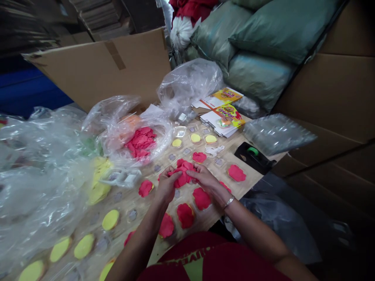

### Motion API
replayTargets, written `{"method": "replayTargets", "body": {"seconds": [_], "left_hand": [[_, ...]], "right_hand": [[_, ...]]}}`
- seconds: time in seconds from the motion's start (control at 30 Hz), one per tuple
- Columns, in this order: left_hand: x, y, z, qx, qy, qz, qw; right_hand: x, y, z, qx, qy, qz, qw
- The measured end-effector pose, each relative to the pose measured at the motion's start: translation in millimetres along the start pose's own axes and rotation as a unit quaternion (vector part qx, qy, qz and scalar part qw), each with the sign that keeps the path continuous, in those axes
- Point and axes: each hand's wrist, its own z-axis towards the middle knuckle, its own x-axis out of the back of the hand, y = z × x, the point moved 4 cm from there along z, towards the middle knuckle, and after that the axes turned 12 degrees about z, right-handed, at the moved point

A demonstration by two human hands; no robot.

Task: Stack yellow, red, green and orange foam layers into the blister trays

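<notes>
Between my two hands is a bunch of thin red flower-shaped pieces (184, 174), pinched on both sides. My left hand (169, 183) grips its left edge with thumb and fingers. From the right, my right hand (202, 176) pinches the same bunch. Below and around the hands lie red flower-shaped pieces (185, 215) on yellow discs in clear trays. Bare yellow discs (110, 219) sit at the lower left, and a few more yellow discs (195, 137) lie beyond the hands. An open plastic bag (164, 134) holds more red pieces (143, 140).
Clear plastic bags (43, 171) cover the left side. A pile of yellow pieces (99, 181) lies beside them. Printed boxes (224, 117), a black tape dispenser (253, 158) and a stack of clear trays (278, 132) are at the right. Stuffed sacks (281, 31) stand behind.
</notes>
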Motion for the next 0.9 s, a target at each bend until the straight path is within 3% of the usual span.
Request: {"method": "replayTargets", "body": {"seconds": [0.13, 0.37, 0.57, 0.63, 0.73, 0.8, 0.9], "left_hand": [[4.2, -0.8, 1.9, 0.002, 0.001, -0.012, 1.000], [10.2, -6.6, 8.8, 0.026, 0.020, -0.020, 0.999], [9.7, -25.7, 14.9, 0.176, 0.008, -0.125, 0.976], [9.1, -30.3, 16.2, 0.159, 0.040, -0.141, 0.976], [12.1, -24.8, 17.0, 0.035, 0.136, -0.160, 0.977], [12.0, -16.1, 16.5, -0.025, 0.166, -0.169, 0.971], [8.4, -6.8, 19.6, 0.030, 0.137, -0.185, 0.973]], "right_hand": [[6.4, 1.5, 3.2, -0.013, 0.009, 0.045, 0.999], [8.5, -2.5, 5.4, 0.019, 0.002, 0.020, 1.000], [7.7, -9.6, 9.5, 0.017, -0.012, 0.089, 0.996], [8.1, -8.1, 10.8, 0.007, -0.002, 0.116, 0.993], [9.7, -3.8, 12.3, -0.001, 0.048, 0.149, 0.988], [7.9, 0.1, 13.2, -0.004, 0.067, 0.163, 0.984], [4.4, 5.1, 16.3, -0.009, 0.069, 0.167, 0.983]]}}
